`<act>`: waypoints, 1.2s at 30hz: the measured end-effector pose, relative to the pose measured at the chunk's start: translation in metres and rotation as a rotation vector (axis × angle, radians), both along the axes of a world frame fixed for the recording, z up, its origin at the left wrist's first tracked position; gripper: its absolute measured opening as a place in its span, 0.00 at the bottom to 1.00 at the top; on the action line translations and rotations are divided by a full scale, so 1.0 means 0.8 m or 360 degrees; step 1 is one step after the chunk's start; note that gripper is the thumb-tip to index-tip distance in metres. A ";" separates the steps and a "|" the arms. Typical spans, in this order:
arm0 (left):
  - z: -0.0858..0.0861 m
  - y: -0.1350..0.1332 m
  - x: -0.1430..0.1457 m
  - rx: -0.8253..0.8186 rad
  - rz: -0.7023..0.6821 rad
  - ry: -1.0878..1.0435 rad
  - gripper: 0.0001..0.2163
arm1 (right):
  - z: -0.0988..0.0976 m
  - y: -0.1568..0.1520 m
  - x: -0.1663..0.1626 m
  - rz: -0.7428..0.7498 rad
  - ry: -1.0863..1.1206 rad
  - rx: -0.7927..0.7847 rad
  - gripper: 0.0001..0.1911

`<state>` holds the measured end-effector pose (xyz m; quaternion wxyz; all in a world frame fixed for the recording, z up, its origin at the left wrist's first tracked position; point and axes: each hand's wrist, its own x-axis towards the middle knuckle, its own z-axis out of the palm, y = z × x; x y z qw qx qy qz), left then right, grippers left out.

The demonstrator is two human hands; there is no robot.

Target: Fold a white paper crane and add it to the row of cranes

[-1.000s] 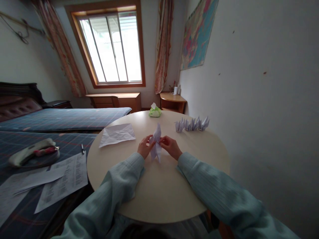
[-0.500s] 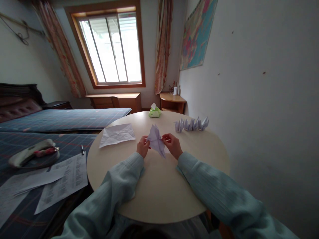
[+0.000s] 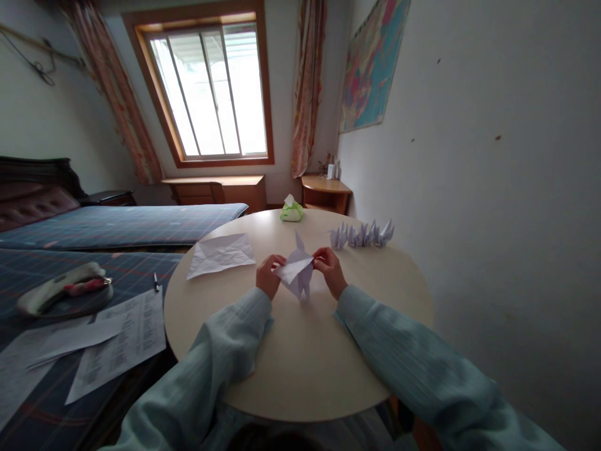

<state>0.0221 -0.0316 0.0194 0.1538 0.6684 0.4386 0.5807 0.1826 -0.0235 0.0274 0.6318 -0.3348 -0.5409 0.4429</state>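
A pale lilac folded paper crane [image 3: 295,270] is held above the middle of the round table, one point rising at its top and others hanging below. My left hand [image 3: 269,275] pinches its left edge between thumb and fingers. At the opposite side, the fingertips of my right hand [image 3: 330,270] are closed on the right corner. Several similar folded paper cranes [image 3: 361,235] stand in a row at the table's far right. To the left lies a creased white sheet of paper [image 3: 221,254].
The round cream table [image 3: 305,369] has a green tissue pack [image 3: 291,210] at its far edge. On the bed [image 3: 117,225] side, printed sheets [image 3: 122,338], a pen [image 3: 156,283] and a pale bag [image 3: 66,291] lie at left. A bare wall [image 3: 493,219] runs along the right.
The folded paper has spread between my hands, with its side flaps now pulled outward and its upper point standing up. My right hand has shifted slightly up and right.
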 end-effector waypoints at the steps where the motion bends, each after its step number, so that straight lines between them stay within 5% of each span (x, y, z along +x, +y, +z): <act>1: 0.001 -0.001 -0.001 0.0060 0.0004 0.0062 0.04 | 0.001 -0.002 0.000 0.0053 -0.0025 0.0013 0.07; 6: 0.001 0.000 -0.003 0.0178 0.0055 0.0241 0.01 | 0.005 -0.008 0.000 0.0270 -0.0153 0.0075 0.09; 13: -0.001 0.008 -0.005 -0.0271 0.0307 -0.0085 0.03 | 0.005 -0.008 0.002 0.0200 -0.0455 0.0236 0.20; 19: -0.007 0.017 -0.009 -0.0427 0.0324 -0.0498 0.07 | -0.006 -0.009 0.002 0.0323 -0.1012 0.0384 0.39; 26: -0.009 0.028 -0.013 -0.0541 0.0436 -0.0824 0.12 | -0.006 -0.015 -0.001 0.0281 -0.1359 0.0860 0.58; 29: -0.005 0.024 -0.010 -0.0552 0.0487 -0.0704 0.12 | -0.001 -0.017 -0.002 0.0164 -0.1352 0.0929 0.54; 36: 0.002 0.003 0.003 -0.0493 0.0320 -0.0304 0.11 | 0.004 -0.017 0.000 -0.0205 -0.1035 0.0648 0.25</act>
